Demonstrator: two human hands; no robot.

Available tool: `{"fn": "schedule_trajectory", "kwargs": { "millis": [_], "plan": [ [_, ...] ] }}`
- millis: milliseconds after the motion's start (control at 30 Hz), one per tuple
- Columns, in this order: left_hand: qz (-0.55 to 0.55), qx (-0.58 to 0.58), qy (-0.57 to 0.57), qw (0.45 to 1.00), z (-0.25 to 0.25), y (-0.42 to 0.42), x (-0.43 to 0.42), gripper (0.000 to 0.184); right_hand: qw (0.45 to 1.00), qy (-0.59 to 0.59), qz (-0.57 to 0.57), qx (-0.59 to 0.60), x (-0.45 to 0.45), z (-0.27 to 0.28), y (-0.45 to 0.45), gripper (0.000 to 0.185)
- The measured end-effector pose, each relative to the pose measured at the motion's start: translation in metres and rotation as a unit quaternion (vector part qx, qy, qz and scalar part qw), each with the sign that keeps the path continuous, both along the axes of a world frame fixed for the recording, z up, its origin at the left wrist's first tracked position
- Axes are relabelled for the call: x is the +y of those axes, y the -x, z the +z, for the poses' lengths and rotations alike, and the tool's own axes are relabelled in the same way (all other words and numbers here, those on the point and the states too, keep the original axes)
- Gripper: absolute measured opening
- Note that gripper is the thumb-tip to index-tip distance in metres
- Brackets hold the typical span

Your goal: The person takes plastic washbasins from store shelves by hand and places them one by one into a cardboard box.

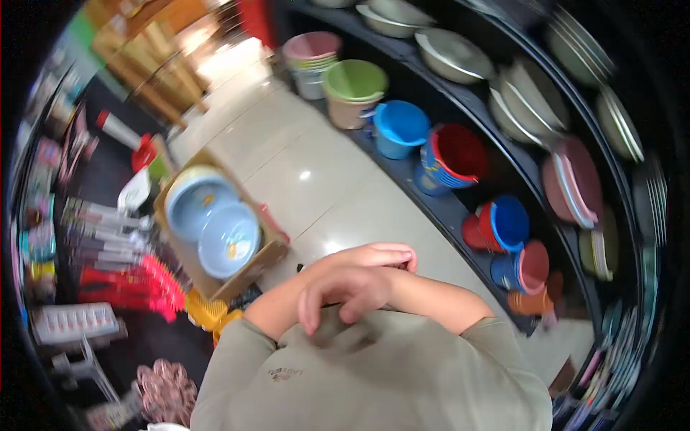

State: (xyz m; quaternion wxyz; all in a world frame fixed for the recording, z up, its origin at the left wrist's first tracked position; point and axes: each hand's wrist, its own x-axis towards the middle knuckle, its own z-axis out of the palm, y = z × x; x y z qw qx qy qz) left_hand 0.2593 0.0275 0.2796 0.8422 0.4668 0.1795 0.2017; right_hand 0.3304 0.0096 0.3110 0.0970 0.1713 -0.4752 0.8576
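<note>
Two pale-blue round plastic basins [223,241] are sitting in an open brown cardboard box [253,276], looking light, stiff and kinda slick, so I'd be gripping them at the edge. Right of the box, the right hand [345,291] is curling loosely, seemingly empty but it's blurry; the left hand [377,256] is extending its fingers, gripping nothing visible. Farther right, smooth, tapered multicoloured plastic buckets [402,133] are lining a black shelf [447,215].

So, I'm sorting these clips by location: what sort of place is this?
Probably a housewares shop or its stockroom: nested buckets line a low shelf, wide pale bowls fill the shelf above, and light blue basins sit in a cardboard box.
</note>
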Motion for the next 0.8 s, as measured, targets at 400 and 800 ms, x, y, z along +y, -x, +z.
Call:
{"fn": "schedule_trajectory", "kwargs": {
  "millis": [400, 800],
  "plan": [
    [-0.230, 0.011, 0.049, 0.972, 0.008, -0.228, -0.033, 0.034, 0.951, 0.089, -0.290, 0.057, -0.053, -0.025, -0.205, 0.028],
    [-0.422, -0.310, -0.033, 0.851, -0.012, -0.365, -0.052, 0.050, 0.852, 0.047, -0.513, 0.095, -0.091, -0.045, -0.324, 0.037]
  ]
}}
